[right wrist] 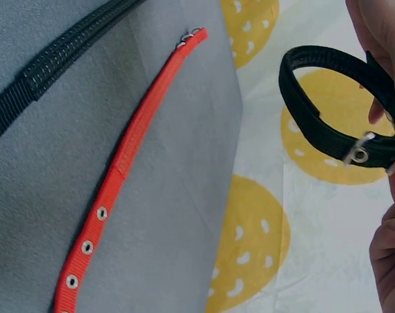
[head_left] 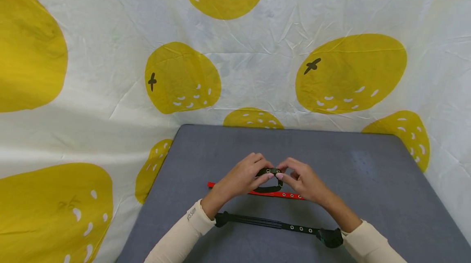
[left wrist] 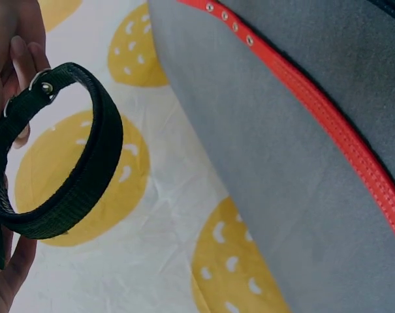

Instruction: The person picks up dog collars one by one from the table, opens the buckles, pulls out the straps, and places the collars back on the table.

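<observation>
A dark collar (head_left: 268, 189), closed into a loop, is held up above the table between both hands. My left hand (head_left: 244, 175) pinches it on the left side, thumb toward me. My right hand (head_left: 303, 179) pinches the upper right part, by the metal fittings. In the right wrist view, a metal buckle (right wrist: 360, 151) and an eyelet show on the collar (right wrist: 301, 111) beside the right fingers. The left wrist view shows the wide padded side of the loop. Behind the hands a red collar (head_left: 290, 195) with metal eyelets lies stretched out, partly hidden by them.
Nearer to me, a black collar (head_left: 257, 221) with eyelets lies lengthwise on the grey table (head_left: 324, 148). Dark wrist devices (head_left: 330, 237) overlap its ends in the head view. A white cloth with yellow fruit prints (head_left: 257, 75) hangs behind and beside the table.
</observation>
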A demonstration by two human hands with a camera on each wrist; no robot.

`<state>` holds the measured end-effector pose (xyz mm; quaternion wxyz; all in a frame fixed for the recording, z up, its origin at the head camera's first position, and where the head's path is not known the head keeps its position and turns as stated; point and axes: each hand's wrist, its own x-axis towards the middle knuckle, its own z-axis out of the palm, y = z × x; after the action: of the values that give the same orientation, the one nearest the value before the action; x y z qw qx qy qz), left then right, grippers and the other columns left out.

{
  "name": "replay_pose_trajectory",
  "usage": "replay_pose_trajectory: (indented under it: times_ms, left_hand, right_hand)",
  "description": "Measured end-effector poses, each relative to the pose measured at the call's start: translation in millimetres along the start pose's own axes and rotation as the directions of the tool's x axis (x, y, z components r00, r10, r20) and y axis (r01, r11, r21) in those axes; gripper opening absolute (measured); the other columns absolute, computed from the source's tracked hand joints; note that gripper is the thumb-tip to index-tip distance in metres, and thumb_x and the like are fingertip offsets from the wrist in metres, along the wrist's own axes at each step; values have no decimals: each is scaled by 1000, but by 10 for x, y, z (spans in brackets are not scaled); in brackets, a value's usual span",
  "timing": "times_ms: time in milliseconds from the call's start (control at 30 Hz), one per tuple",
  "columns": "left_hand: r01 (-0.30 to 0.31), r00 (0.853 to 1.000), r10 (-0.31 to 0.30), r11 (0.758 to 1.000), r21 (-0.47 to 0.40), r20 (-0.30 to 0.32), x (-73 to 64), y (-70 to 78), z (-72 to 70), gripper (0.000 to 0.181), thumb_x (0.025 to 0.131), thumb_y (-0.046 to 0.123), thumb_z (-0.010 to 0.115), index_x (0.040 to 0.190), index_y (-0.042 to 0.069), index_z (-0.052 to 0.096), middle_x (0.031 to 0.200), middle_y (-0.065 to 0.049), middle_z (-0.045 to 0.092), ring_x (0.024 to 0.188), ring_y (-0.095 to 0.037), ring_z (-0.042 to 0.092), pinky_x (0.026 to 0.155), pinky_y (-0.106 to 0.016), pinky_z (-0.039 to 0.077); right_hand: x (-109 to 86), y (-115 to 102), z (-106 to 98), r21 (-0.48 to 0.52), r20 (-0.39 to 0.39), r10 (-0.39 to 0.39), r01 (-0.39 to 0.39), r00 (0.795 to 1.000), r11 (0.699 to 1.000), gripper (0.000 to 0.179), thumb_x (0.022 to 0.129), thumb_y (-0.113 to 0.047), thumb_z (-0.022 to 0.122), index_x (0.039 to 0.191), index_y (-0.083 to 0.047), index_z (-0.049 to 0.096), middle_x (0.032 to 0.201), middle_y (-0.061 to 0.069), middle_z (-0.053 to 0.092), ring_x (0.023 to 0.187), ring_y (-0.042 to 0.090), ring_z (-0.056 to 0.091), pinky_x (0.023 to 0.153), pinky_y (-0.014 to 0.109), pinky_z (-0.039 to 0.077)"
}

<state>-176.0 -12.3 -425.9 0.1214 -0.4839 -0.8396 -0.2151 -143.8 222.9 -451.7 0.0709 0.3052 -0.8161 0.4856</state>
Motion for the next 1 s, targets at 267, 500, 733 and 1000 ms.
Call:
replay_pose_trajectory:
  times_ms: [267, 500, 733, 1000]
  left_hand:
    - [65, 998, -66, 993, -94, -3, 8, -15, 4, 20, 97, 25, 69, 113, 12, 69, 101, 0, 62, 89, -12, 51, 77, -22, 45]
    - [69, 998, -67, 992, -102, 14, 11, -33, -9, 18, 97, 23, 68, 112, 13, 69, 100, 2, 59, 87, -11, 48, 76, -21, 41]
    - [-14, 1000, 14, 1000, -17, 25, 28, -20, -32, 20, 96, 23, 70, 113, 12, 69, 101, 0, 60, 88, -12, 49, 76, -22, 44]
    - [14, 999, -14, 1000, 21, 29, 35, -5, -3, 24, 98, 31, 67, 115, 15, 70, 103, 3, 62, 88, -10, 52, 77, -20, 44]
  right_hand:
    - [-18, 7, 42, 74, -37, 44, -41, 998, 996, 17, 98, -1, 62, 110, -12, 61, 95, 4, 61, 45, -1, 43, 44, 22, 41]
    - [-18, 21, 41, 131, -64, 7, 2, 998, 991, 23, 94, 6, 64, 111, -10, 62, 86, 4, 60, 41, -10, 31, 36, 18, 32]
    - [30, 32, -17, -78, -51, -105, 101, 993, 992, 27, 88, -4, 76, 109, -19, 70, 93, -7, 65, 48, -5, 27, 46, 16, 33]
    - [23, 16, -35, -142, -37, -96, 90, 995, 986, 23, 89, -6, 74, 108, -19, 70, 94, -9, 65, 50, -3, 35, 48, 17, 37]
